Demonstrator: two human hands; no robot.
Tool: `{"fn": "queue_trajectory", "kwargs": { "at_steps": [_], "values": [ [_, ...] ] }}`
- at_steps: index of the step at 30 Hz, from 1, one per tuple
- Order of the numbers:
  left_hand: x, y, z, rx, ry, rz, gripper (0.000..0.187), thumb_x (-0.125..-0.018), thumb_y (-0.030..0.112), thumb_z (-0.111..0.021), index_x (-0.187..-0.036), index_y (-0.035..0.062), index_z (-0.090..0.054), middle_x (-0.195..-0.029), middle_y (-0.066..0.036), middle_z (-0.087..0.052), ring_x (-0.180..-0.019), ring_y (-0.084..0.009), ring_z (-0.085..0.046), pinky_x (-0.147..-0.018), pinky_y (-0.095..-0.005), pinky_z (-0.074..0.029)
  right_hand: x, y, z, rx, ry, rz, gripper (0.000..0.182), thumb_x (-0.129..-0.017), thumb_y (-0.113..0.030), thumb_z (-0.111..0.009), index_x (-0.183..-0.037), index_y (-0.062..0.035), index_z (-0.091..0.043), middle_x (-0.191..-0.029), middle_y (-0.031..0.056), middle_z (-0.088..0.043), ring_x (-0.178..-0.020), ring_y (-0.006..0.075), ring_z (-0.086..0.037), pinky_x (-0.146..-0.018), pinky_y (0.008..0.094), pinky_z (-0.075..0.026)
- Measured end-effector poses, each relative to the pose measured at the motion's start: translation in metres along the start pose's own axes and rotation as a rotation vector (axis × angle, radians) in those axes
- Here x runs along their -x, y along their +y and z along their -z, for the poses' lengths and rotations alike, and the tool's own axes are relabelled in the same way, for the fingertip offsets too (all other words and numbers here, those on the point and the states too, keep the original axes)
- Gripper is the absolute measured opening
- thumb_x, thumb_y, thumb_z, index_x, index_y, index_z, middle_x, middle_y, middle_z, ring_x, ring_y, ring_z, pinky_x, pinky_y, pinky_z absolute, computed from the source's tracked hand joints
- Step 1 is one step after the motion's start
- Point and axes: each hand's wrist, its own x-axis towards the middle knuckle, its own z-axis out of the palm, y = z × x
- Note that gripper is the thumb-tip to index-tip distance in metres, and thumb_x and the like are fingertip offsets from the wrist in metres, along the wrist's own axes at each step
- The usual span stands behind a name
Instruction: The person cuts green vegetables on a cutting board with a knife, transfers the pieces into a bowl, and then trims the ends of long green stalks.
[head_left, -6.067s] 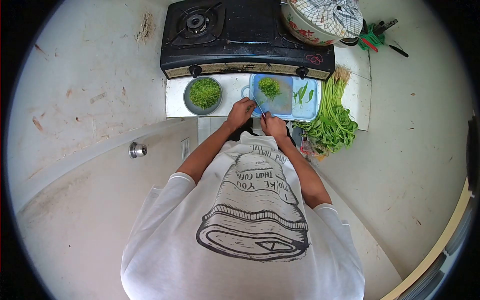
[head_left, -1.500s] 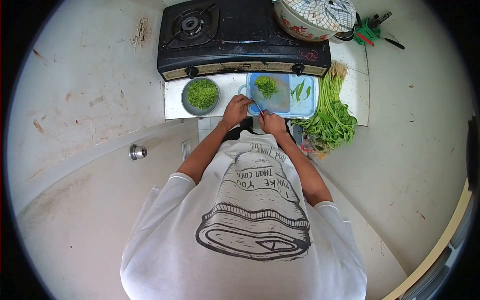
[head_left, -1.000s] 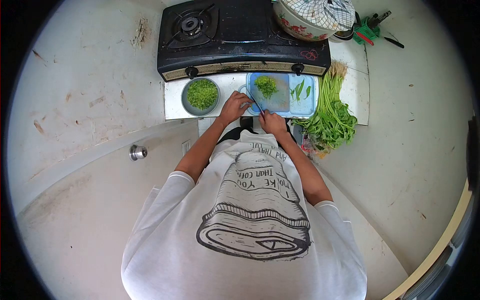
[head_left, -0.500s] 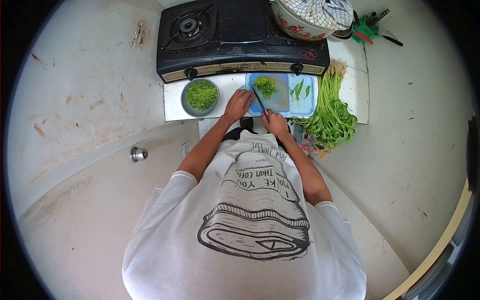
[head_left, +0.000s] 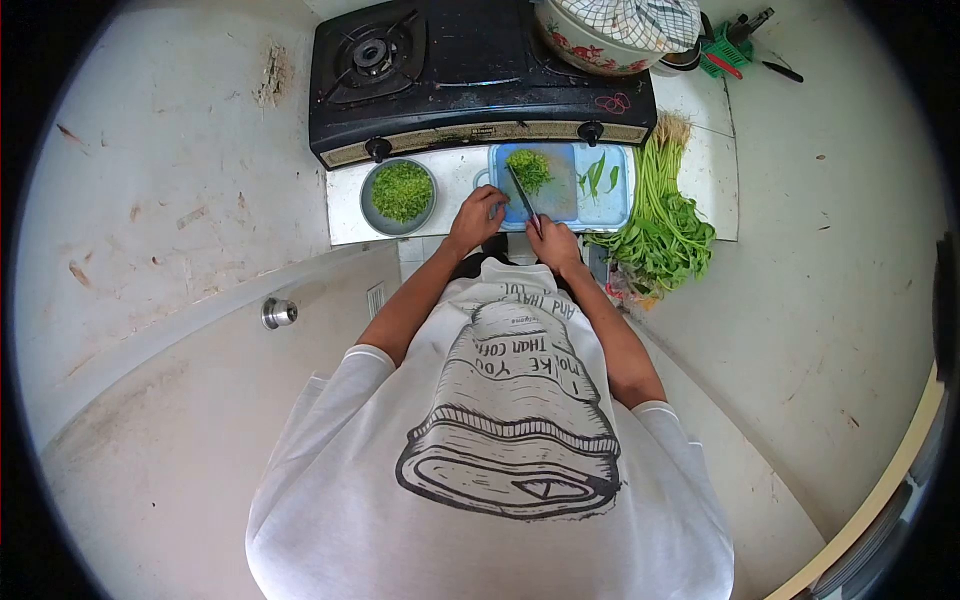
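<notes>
The right hand (head_left: 553, 243) gripped 1 knife (head_left: 522, 190) over the blue tray (head_left: 608, 212) at the counter's (head_left: 343, 208) front edge.
Light and stiff by its look, the knife seemed best held by the handle, where the fingers closed; its tip met the chopped greens (head_left: 531, 172), probably soft and easily scattered. The left hand (head_left: 475, 215) curled half-closed by the tray's left edge; its contents could not be told.

The single head-worn view looks forward and steeply down from just above the shirt (head_left: 500, 420) (its corners round into black), toward hands (head_left: 476, 215), tabletop (head_left: 455, 172) and stove (head_left: 480, 75).
</notes>
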Motion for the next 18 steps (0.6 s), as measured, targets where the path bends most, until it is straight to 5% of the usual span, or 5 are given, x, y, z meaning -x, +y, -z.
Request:
{"fn": "queue_trajectory", "kwargs": {
  "at_steps": [5, 14, 18],
  "values": [
    [-0.005, 0.001, 0.002, 0.014, -0.036, 0.029, 0.01, -0.09, 0.007, -0.069, -0.097, 0.0009, -0.073, -0.099, -0.014, -0.068, -0.098, -0.0357, -0.066, -0.089, -0.0442, -0.055, -0.004, 0.004, -0.007, -0.021, 0.057, 0.045, 0.037, -0.1, -0.038, -0.058, -0.099, -0.002, -0.066, -0.078, 0.0291, -0.069, -0.076, 0.049, -0.069, -0.073, 0.0585, -0.055],
    [-0.012, 0.012, 0.001, 0.076, -0.062, 0.203, 0.026, -0.093, 0.002, -0.063, -0.117, -0.0013, -0.056, -0.096, -0.02, -0.066, -0.094, -0.0392, -0.065, -0.085, -0.0463, -0.055, 0.0, 0.0, 0.001, -0.013, 0.023, 0.024, 0.039, -0.101, -0.04, -0.056, -0.1, -0.0029, -0.067, -0.079, 0.0276, -0.071, -0.079, 0.0469, -0.071, -0.076, 0.0568, -0.057],
    [-0.008, 0.005, -0.005, 0.022, -0.031, 0.129, 0.022, -0.093, 0.001, -0.062, -0.114, -0.0024, -0.059, -0.1, -0.021, -0.064, -0.095, -0.0387, -0.064, -0.087, -0.0461, -0.054, 0.002, 0.001, 0.001, -0.022, 0.012, 0.021, 0.038, -0.101, -0.04, -0.056, -0.1, -0.0029, -0.067, -0.079, 0.0275, -0.071, -0.078, 0.0468, -0.071, -0.076, 0.0567, -0.057]
  ]
}}
